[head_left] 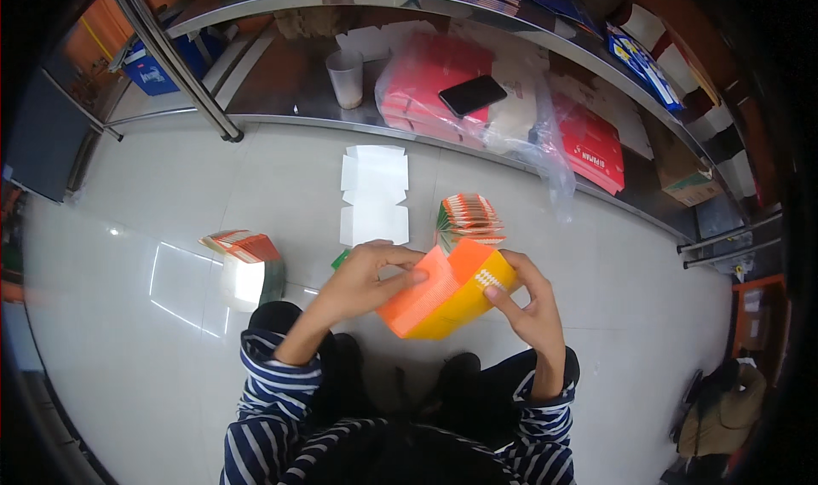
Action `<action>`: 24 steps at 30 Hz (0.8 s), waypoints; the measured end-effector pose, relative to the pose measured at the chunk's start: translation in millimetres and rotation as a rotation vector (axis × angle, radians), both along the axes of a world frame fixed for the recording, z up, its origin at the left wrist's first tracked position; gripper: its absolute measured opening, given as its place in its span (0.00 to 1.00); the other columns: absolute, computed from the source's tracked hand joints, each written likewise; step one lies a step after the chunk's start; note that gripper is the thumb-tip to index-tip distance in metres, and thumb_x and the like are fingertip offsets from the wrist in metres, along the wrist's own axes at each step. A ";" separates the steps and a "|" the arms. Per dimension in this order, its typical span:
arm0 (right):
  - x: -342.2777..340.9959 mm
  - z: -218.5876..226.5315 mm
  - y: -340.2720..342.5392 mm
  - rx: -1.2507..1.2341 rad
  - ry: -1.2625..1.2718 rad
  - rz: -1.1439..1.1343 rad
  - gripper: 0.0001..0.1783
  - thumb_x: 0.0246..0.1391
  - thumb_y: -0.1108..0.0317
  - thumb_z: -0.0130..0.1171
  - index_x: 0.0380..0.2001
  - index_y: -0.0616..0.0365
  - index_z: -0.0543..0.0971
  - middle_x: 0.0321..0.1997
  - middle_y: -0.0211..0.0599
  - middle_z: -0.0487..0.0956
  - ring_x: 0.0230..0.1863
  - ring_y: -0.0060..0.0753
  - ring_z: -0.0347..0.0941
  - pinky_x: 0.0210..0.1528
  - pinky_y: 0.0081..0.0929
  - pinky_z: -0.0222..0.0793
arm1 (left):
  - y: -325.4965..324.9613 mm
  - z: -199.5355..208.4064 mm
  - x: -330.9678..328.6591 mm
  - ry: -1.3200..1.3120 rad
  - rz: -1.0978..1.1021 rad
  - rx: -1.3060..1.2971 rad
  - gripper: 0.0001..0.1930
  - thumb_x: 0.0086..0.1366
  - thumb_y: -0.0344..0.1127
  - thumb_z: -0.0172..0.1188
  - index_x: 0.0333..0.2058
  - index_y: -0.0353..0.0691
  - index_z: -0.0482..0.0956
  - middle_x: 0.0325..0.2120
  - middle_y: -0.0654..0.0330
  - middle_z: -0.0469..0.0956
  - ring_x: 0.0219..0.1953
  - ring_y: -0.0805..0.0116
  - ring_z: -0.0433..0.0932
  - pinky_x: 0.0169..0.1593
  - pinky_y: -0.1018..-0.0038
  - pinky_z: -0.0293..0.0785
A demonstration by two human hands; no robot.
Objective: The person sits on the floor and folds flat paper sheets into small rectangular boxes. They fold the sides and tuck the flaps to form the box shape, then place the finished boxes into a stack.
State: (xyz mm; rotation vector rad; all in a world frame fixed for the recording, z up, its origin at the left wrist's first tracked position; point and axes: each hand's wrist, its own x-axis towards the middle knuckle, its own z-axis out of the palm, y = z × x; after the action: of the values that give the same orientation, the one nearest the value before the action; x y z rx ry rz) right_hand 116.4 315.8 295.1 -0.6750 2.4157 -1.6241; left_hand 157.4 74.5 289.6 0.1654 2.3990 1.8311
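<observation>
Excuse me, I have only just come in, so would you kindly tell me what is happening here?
Someone in striped sleeves is handling an orange-and-yellow box above the floor. The left hand grips its orange side, and the right hand holds the other end. The box is opened out, not flat. A flat white card cutout lies ahead on the floor, with a fanned orange-and-green pile to its right. A phone rests on the low shelf's wrapped red stack.

Hands in view number two — left hand (pixel 365 282), right hand (pixel 533 308) | held orange-and-yellow carton (pixel 456 306): one | fanned orange-and-white stacks (pixel 471 218): two | black phone (pixel 473 95): one | translucent cup (pixel 345 78): one | red piles (pixel 584 149): two
</observation>
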 end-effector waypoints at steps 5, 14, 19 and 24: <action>1.5 -16.9 -19.1 -0.001 0.071 -0.174 0.15 0.48 0.69 0.61 0.38 0.66 0.75 0.32 0.37 0.78 0.32 0.25 0.73 0.37 0.24 0.67 | 19.5 -5.6 2.6 0.063 0.127 -0.085 0.10 0.56 0.31 0.60 0.37 0.35 0.80 0.24 0.58 0.78 0.23 0.72 0.74 0.30 0.80 0.70; 6.9 -21.7 -23.7 -0.264 -0.188 -0.371 0.09 0.48 0.73 0.59 0.33 0.66 0.77 0.28 0.31 0.76 0.30 0.18 0.70 0.34 0.18 0.66 | 39.0 -10.0 12.9 0.371 0.205 -0.075 0.08 0.51 0.27 0.64 0.31 0.34 0.82 0.22 0.60 0.77 0.20 0.75 0.74 0.24 0.82 0.69; 7.2 -23.7 -27.6 -0.288 -0.173 -0.365 0.05 0.51 0.74 0.56 0.29 0.64 0.76 0.26 0.26 0.74 0.28 0.13 0.66 0.30 0.13 0.62 | 39.7 -14.9 13.4 0.422 0.195 -0.060 0.08 0.51 0.27 0.64 0.32 0.34 0.81 0.23 0.59 0.77 0.20 0.75 0.73 0.25 0.82 0.70; 4.8 -26.6 -27.9 -0.202 -0.135 -0.417 0.05 0.50 0.74 0.57 0.27 0.66 0.76 0.25 0.28 0.74 0.26 0.15 0.66 0.28 0.15 0.62 | 41.4 -18.3 10.7 0.308 0.108 0.080 0.09 0.51 0.27 0.64 0.33 0.33 0.81 0.24 0.59 0.76 0.22 0.74 0.74 0.27 0.81 0.71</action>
State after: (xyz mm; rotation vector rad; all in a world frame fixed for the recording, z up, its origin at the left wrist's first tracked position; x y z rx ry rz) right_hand 121.3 287.9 268.6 -0.0751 2.4278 -2.0113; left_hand 168.1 115.9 271.3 0.3566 2.5778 2.0875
